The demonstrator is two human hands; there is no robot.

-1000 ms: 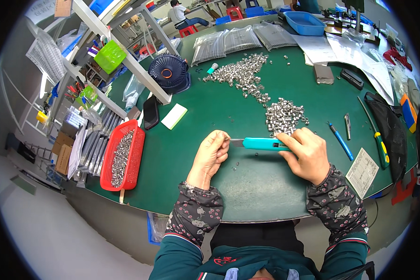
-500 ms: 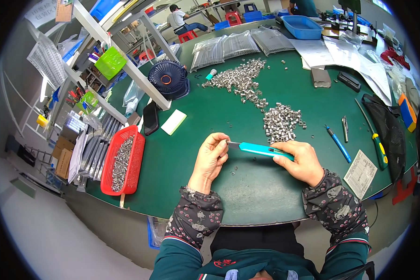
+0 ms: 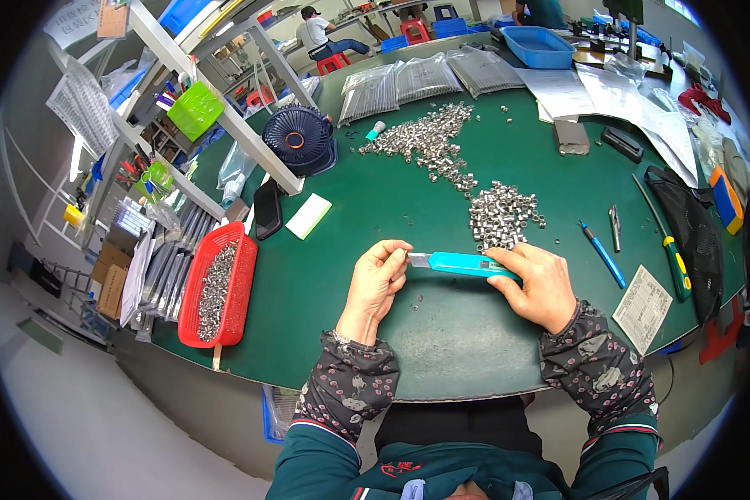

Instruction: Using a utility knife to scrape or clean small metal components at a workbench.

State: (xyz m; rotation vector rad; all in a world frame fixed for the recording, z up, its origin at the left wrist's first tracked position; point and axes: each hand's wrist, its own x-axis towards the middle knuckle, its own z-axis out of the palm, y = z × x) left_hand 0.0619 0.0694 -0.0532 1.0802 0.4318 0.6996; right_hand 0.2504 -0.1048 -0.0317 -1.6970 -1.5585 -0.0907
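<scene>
My right hand grips a turquoise utility knife, blade end pointing left. My left hand has its fingers pinched together right at the blade tip, seemingly around a small metal piece too tiny to make out. Both hands hover over the green table near its front edge. Just beyond the knife lies a pile of small silver metal parts, and a longer scatter of the same parts stretches toward the back.
A red basket of metal parts sits at the left edge. A black fan, white card, black phone, blue pen, screwdriver, paper slip and blue tray surround the work area. People sit far behind.
The hands and knife have stayed nearly in place; the knife shifted slightly left and lower toward the table's front, with the left fingers staying at its tip.
</scene>
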